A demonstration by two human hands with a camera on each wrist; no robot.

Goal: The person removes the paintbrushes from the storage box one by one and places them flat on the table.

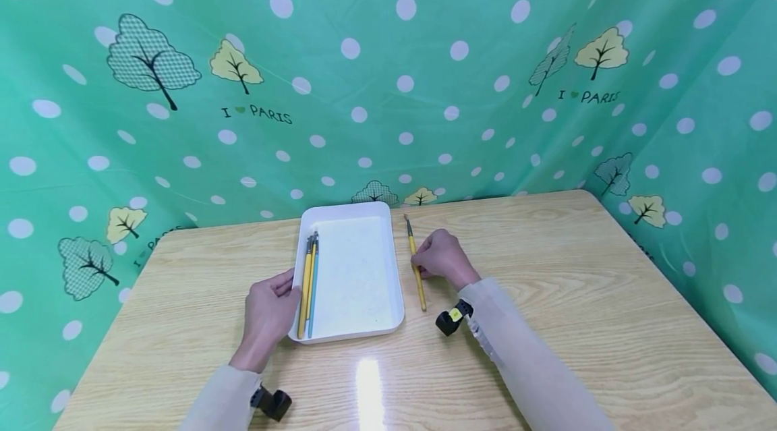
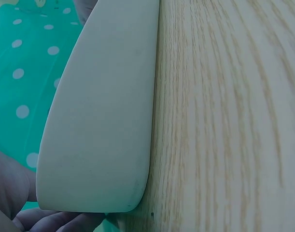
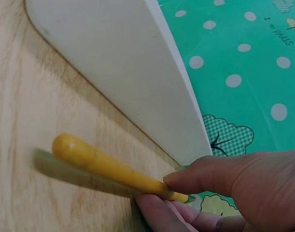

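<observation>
A white rectangular tray [image 1: 388,242] sits on the wooden table [image 1: 558,296] and holds several brushes [image 1: 308,282], yellow and blue, along its left side. My left hand [image 1: 270,313] grips the tray's left rim near the front; in the left wrist view the tray wall [image 2: 104,121] fills the frame with my fingers [image 2: 12,188] at its lower left. Right of the tray a yellow-handled brush [image 1: 416,269] lies on the table, and my right hand [image 1: 440,257] pinches it mid-length. The right wrist view shows the brush handle [image 3: 108,166] between thumb and fingers [image 3: 224,179], beside the tray wall [image 3: 123,72].
A green polka-dot curtain [image 1: 388,100] with tree prints encloses the table at the back and both sides. Bare wood extends right of the brush and in front of the tray. A light glare [image 1: 370,384] sits near the front edge.
</observation>
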